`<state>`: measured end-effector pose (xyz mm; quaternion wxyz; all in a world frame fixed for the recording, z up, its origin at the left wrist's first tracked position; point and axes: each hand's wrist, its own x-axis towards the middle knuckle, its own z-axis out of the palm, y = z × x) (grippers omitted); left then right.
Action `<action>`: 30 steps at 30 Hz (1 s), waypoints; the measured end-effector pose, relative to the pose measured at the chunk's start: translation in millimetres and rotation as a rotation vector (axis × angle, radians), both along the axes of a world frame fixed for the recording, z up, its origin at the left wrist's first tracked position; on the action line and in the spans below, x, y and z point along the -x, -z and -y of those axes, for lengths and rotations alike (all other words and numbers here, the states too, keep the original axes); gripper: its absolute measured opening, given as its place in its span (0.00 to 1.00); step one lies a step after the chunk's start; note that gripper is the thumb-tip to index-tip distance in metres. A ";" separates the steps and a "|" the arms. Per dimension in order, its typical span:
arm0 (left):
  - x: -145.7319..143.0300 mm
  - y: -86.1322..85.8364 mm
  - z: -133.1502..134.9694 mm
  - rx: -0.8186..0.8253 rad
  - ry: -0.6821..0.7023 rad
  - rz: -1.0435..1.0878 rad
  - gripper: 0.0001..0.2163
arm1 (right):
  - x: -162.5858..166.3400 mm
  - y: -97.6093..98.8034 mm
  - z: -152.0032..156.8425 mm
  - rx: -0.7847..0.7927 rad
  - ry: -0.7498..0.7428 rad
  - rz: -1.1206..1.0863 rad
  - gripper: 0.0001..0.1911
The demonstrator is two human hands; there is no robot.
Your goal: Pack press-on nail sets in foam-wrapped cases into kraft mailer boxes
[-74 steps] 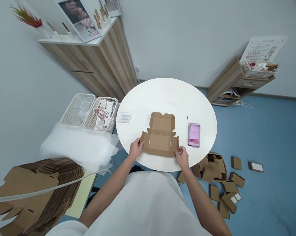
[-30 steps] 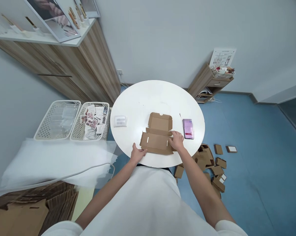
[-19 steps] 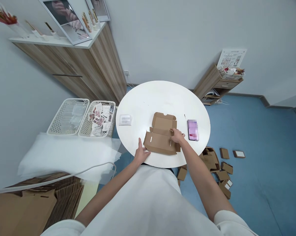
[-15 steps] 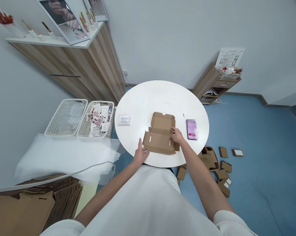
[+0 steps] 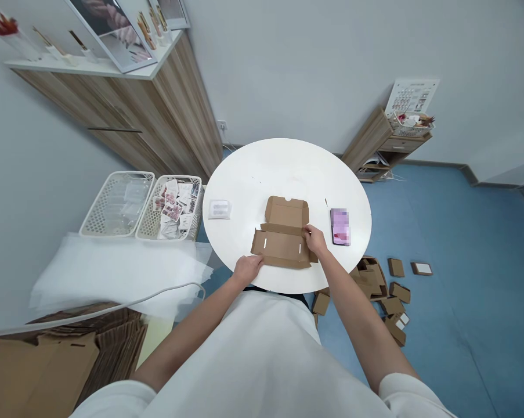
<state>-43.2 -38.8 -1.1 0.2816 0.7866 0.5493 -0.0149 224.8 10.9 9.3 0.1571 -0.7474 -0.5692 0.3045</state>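
Brown and creased, the cardboard mailer box [image 5: 283, 245] is lying unfolded on the near half of the white table [image 5: 288, 165]. The right hand [image 5: 315, 240] is pinching the right end of its middle fold; the left hand [image 5: 248, 269] is touching the near left corner, its grip hiding from me, so I can't tell. It's looking light, stiffish, grippy; creased edges are seeming safer holds than thin flaps.
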 end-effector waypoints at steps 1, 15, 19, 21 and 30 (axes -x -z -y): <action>-0.8 -0.5 -0.6 0.019 -0.006 0.011 0.11 | 0.0 -1.1 0.6 -0.008 -0.025 0.027 0.22; -5.0 1.2 -2.1 0.056 -0.131 -0.030 0.13 | 13.4 -2.2 25.4 0.069 -0.224 0.455 0.27; -4.4 2.2 1.1 0.042 -0.075 -0.013 0.13 | 14.4 -1.6 28.0 0.055 -0.204 0.429 0.29; -4.2 3.2 2.6 0.060 -0.063 0.025 0.12 | 14.5 -0.8 29.4 0.053 -0.186 0.416 0.29; -7.2 11.4 -1.9 0.108 -0.150 0.027 0.09 | 20.4 4.7 47.5 0.002 -0.163 0.427 0.27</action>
